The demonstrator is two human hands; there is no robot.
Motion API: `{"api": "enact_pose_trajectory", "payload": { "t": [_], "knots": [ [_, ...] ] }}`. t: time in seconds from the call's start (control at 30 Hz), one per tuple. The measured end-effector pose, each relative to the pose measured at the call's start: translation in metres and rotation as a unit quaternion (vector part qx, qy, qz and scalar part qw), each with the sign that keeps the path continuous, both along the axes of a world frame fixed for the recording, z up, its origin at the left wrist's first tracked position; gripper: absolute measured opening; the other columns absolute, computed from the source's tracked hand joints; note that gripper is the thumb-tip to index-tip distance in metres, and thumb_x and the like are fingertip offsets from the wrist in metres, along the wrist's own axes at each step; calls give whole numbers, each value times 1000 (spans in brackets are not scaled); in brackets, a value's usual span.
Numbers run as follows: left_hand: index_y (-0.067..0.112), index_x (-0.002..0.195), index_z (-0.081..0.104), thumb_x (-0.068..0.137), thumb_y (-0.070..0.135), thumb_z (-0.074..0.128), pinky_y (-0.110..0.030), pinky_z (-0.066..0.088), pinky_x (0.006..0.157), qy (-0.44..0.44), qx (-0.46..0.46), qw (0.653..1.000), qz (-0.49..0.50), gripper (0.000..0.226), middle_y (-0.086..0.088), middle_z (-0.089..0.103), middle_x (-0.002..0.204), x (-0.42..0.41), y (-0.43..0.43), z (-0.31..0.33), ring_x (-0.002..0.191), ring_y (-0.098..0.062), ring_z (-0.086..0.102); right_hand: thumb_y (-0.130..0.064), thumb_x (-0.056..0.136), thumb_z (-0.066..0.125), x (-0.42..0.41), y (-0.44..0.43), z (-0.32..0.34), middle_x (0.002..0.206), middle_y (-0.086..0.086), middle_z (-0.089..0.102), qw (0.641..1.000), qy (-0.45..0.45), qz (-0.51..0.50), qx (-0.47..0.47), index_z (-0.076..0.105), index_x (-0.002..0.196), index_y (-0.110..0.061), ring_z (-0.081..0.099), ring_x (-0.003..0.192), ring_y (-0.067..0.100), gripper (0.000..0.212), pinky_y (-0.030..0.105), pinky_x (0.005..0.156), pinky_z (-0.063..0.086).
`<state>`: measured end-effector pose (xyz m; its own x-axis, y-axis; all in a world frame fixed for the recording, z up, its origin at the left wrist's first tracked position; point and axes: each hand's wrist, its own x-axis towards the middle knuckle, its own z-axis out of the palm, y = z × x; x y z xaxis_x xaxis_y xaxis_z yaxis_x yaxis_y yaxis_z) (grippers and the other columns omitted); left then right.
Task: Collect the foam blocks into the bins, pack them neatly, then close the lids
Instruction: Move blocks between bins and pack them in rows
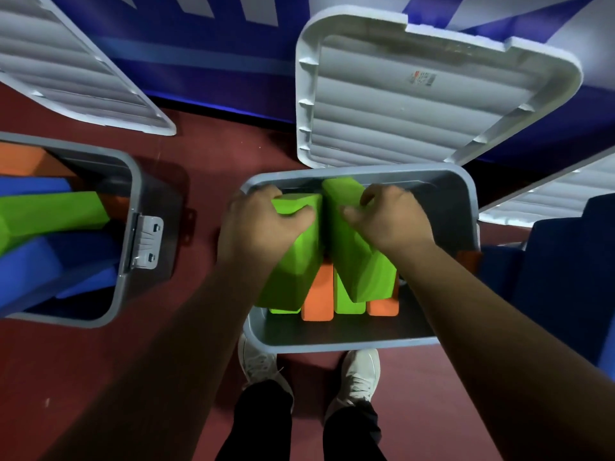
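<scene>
Landmark: we place everything by the grey bin (346,341) that stands open on the red floor (206,294) just ahead of our white shoes (361,371).
Left hand: our left hand (256,227) is curled tight over the top end of a green foam block (293,267), thumb on its near face, fingers wrapped over the far edge at the bin's left wall.
Right hand: our right hand (386,217) is clamped the same way on a second green block (359,261), just right of the first; the two blocks touch along their upper edges above the bin.
In the bin: below the held pair we see the near ends of upright blocks, an orange block (317,297), a green one (347,302) and another orange one (382,306). A sliver of green (284,310) shows under the left block. How far back they run is hidden by hands and blocks.
Lid: the bin's lid (416,104) stands open behind it, ribbed underside towards us; its small label is too blurred to read.
Left of the bin: a second grey bin (128,247), cut off by the frame edge, holds green, blue and orange blocks lying askew; its lid (76,71) is open too.
Right of the bin: dark blue shapes (559,261) and an orange corner (467,261), partly cut off; we cannot tell what they are.
</scene>
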<state>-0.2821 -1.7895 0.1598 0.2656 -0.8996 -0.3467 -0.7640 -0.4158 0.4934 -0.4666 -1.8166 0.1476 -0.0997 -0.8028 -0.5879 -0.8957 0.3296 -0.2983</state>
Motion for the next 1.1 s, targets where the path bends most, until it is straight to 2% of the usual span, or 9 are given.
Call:
{"api": "enact_pose_trajectory", "payload": {
  "t": [0.13, 0.2, 0.33, 0.47, 0.6, 0.7, 0.8, 0.9, 1.1],
  "knots": [
    [20, 111, 69, 74, 60, 68, -34, 46, 92, -18, -7, 1000, 19, 54, -12, 69, 103, -5, 4, -1, 109, -30, 57, -58, 75, 76, 5, 34, 6, 127, 11, 37, 999, -41, -7, 30, 48, 138, -33, 59, 105, 39, 74, 41, 95, 50],
    [20, 119, 66, 76, 59, 67, -33, 40, 96, -30, 8, 999, 15, 58, -13, 66, 112, -6, -5, 5, 116, -31, 51, -51, 75, 76, 7, 43, 8, 125, 11, 42, 999, -34, 7, 17, 46, 140, -34, 63, 98, 38, 73, 40, 90, 51],
    [19, 114, 67, 78, 57, 66, -36, 43, 95, -47, 5, 999, 1, 52, -16, 63, 108, -1, -17, 7, 110, -36, 54, -54, 76, 71, 13, 7, 5, 132, 9, 50, 1000, -14, 11, 16, 54, 137, -39, 62, 111, 33, 65, 37, 94, 48],
    [26, 114, 65, 71, 71, 58, -33, 45, 86, -61, 21, 998, 24, 62, -14, 61, 104, 9, -15, -10, 102, -35, 55, -55, 80, 64, 46, -52, -28, 135, 14, 43, 998, -1, 53, 43, 58, 129, -27, 57, 116, 37, 57, 40, 95, 46],
    [23, 92, 57, 78, 70, 53, -37, 51, 72, -25, -4, 999, 20, 50, -4, 62, 83, 16, -15, -14, 80, -29, 60, -68, 84, 58, 63, -67, -63, 131, 20, 48, 1000, -22, 5, -8, 43, 132, -12, 54, 118, 41, 75, 43, 93, 44],
    [17, 110, 55, 74, 70, 59, -42, 54, 79, -20, -55, 997, 49, 64, -14, 60, 97, 8, -10, -13, 86, -35, 60, -72, 86, 52, 58, -42, -75, 126, 23, 50, 996, -71, -28, -57, 36, 134, -10, 55, 115, 44, 79, 44, 91, 45],
    [12, 135, 46, 56, 67, 58, -39, 49, 93, 26, -64, 995, 78, 97, -16, 56, 118, 0, -4, -8, 108, -35, 58, -64, 82, 66, 46, -11, -80, 131, 22, 52, 974, -200, -94, -46, 26, 144, -14, 53, 120, 38, 89, 43, 99, 46],
    [17, 136, 41, 59, 65, 66, -39, 46, 99, 41, -44, 994, 86, 94, -8, 56, 126, 3, -1, -6, 118, -27, 56, -59, 88, 63, 36, 5, -93, 121, 17, 61, 965, -234, -102, -51, 38, 123, -11, 60, 111, 33, 65, 41, 91, 49],
    [15, 121, 51, 72, 71, 59, -44, 51, 79, -49, -67, 994, 67, 75, -12, 66, 102, 4, -9, -18, 95, -36, 65, -47, 97, 54, 49, -5, -155, 125, 20, 58, 968, -233, -87, -25, 38, 123, -8, 58, 112, 38, 49, 37, 81, 42]
  ]
}}
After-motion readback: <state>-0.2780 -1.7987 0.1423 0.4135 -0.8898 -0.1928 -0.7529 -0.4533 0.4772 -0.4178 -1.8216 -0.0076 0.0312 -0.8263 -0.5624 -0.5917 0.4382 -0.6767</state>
